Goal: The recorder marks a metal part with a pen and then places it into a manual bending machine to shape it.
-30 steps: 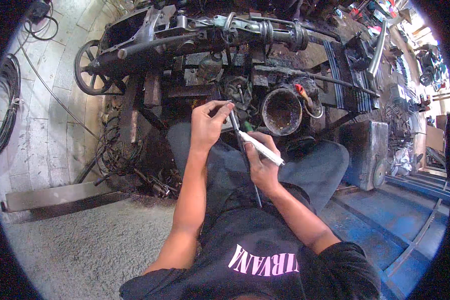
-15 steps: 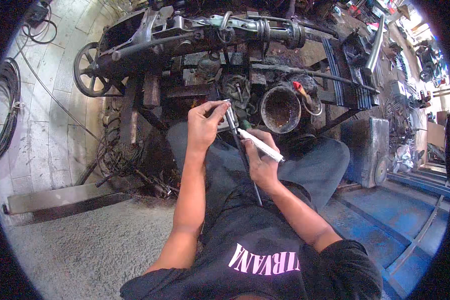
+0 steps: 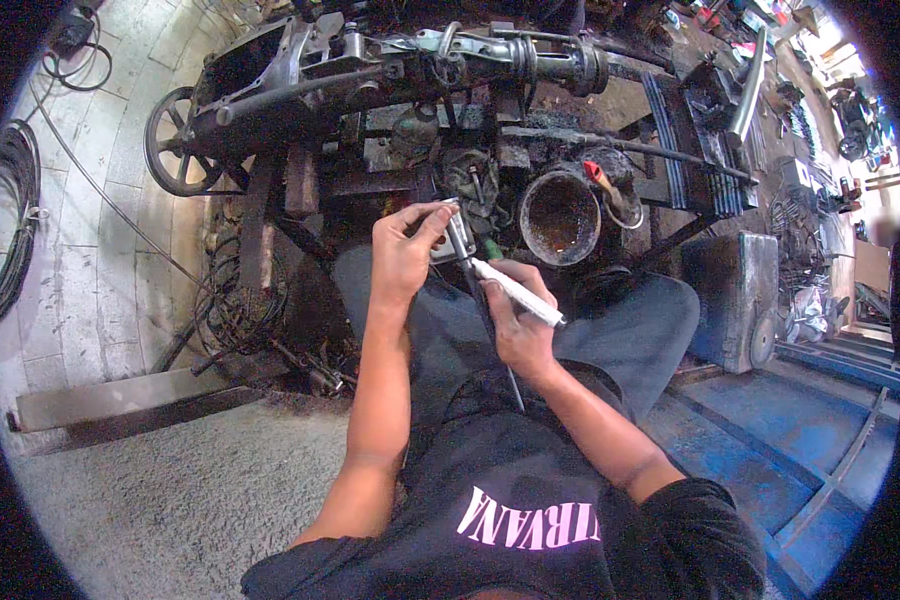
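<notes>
My left hand is closed, pinching the top of a shiny silver metal piece between thumb and fingers. The piece lies along the upper end of a long dark rod, which slants down over my lap toward my shirt. A white marker is in my closed right hand, held like a pen. Its tip meets the rod just below the silver piece; whether it touches is too small to tell. My right fingers lie close beside the rod.
Ahead stands a greasy metal machine with a spoked handwheel. A round pan with dark contents sits beside a red-handled brush. A metal box stands at right. Coiled cable hangs at left. A blurred dark figure shows at the far right rim.
Both hands have barely moved; the left hand and the marker have shifted slightly left. A blurred dark figure has come in at the far right rim.
</notes>
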A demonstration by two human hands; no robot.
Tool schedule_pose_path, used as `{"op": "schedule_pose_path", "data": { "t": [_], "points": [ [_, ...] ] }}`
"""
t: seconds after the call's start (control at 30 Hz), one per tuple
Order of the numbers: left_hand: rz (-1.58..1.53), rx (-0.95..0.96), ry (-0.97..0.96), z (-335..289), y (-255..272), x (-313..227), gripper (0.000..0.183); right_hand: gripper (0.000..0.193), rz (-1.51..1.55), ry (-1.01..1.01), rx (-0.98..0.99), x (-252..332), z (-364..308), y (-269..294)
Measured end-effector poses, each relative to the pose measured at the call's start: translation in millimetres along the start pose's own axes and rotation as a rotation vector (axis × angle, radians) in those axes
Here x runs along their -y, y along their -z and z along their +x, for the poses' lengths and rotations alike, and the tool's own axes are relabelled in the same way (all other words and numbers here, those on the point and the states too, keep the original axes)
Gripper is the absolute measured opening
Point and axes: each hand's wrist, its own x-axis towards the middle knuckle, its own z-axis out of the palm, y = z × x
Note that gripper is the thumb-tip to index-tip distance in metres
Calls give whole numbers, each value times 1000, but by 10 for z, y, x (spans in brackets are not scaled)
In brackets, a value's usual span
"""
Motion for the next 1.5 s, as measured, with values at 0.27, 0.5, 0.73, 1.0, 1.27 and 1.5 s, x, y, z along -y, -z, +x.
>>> {"op": "schedule_pose_path", "data": {
  "t": [0.27, 0.5, 0.73, 1.0, 1.27, 1.5],
  "points": [
    [-85, 9, 36, -40, -19, -87, 21, 20, 40, -20, -9, -109, -18, -17],
    [-72, 53, 12, -13, 65, 27, 21, 19, -73, 64, 41, 24, 17, 13],
    [-86, 81, 37, -32, 58, -40, 27, 19, -9, -115, 22, 17, 6, 2],
    [-69, 91, 45, -29, 75, -4, 28, 20, -87, 25, 66, 13, 12, 8],
    [-97, 7, 34, -98, 6, -107, 21, 22, -106, 37, 18, 4, -5, 10],
    [61, -88, -24, -116, 8, -160, 17, 23, 4, 79, 17, -24, -83, 13]
  ]
}}
